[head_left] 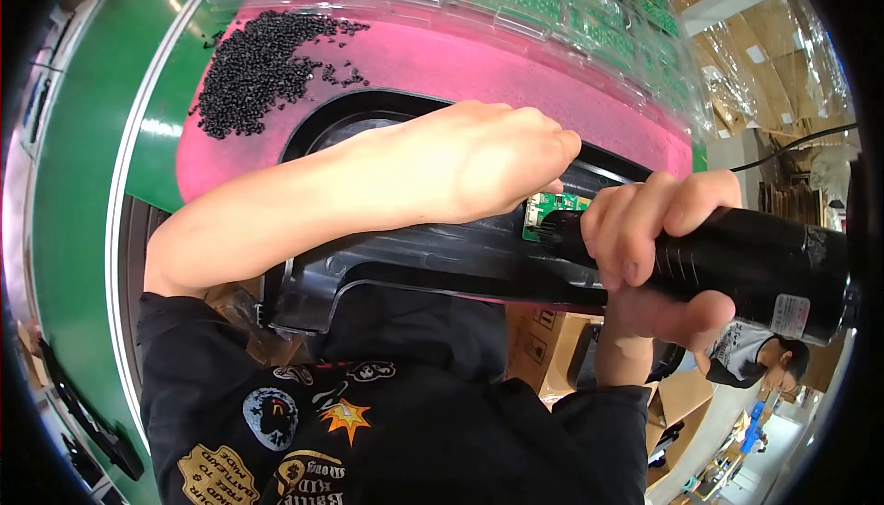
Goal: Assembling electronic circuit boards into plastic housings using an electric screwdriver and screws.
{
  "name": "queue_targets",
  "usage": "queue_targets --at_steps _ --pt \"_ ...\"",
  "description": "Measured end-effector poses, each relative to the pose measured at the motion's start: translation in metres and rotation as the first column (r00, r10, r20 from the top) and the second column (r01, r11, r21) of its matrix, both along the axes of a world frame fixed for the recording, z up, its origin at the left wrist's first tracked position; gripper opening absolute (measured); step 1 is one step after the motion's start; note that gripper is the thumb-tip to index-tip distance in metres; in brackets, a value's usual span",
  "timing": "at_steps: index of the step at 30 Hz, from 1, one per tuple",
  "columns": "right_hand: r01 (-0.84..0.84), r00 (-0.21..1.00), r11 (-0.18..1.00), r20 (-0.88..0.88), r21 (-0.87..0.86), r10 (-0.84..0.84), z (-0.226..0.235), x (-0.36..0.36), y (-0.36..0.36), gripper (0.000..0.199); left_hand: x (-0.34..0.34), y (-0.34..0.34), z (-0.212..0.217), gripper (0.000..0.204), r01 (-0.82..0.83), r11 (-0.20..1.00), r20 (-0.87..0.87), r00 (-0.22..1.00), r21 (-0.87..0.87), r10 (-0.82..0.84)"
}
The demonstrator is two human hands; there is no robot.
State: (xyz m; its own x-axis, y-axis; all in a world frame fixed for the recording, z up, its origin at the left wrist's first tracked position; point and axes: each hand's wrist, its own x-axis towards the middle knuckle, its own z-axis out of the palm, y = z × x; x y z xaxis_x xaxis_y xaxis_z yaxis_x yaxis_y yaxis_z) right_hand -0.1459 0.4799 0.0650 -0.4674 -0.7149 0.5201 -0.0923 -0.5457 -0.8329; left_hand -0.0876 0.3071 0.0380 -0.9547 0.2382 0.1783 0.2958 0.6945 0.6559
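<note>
My right hand (649,229) wraps around a thick black electric screwdriver (737,261), held nearly level with its tip pointing left. Under that tip sits a small green circuit board (532,220) with a pale connector, inside a long black plastic housing (414,261). From the left, my left forearm reaches across the housing. My left hand (497,160) is closed, back of the hand up, with its fingers curled down beside the board. Whatever those fingers pinch is hidden beneath the hand. The screwdriver's front end and my hands cover part of the board.
A pink mat (442,54) lies under the housing on a green table (69,229). Small black screws (253,72) are heaped at its far left. Clear plastic trays (516,12) of green boards stand behind. A cable (796,143), cardboard box (552,344) and another person (750,358) are to the right.
</note>
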Motion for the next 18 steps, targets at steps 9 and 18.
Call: queue_targets --at_steps 9,18 --pt "0.152 0.987 0.988 0.046 -0.003 -0.152 0.004 -0.002 0.011 0.062 0.002 -0.001 -0.001 0.023 0.011 1.000 -0.031 0.999 -0.012 -0.011" --pt "0.038 0.998 0.995 0.049 0.096 -0.043 0.004 -0.010 0.009 0.065 -0.001 -0.001 0.002 0.020 0.009 1.000 0.021 1.000 -0.027 -0.008"
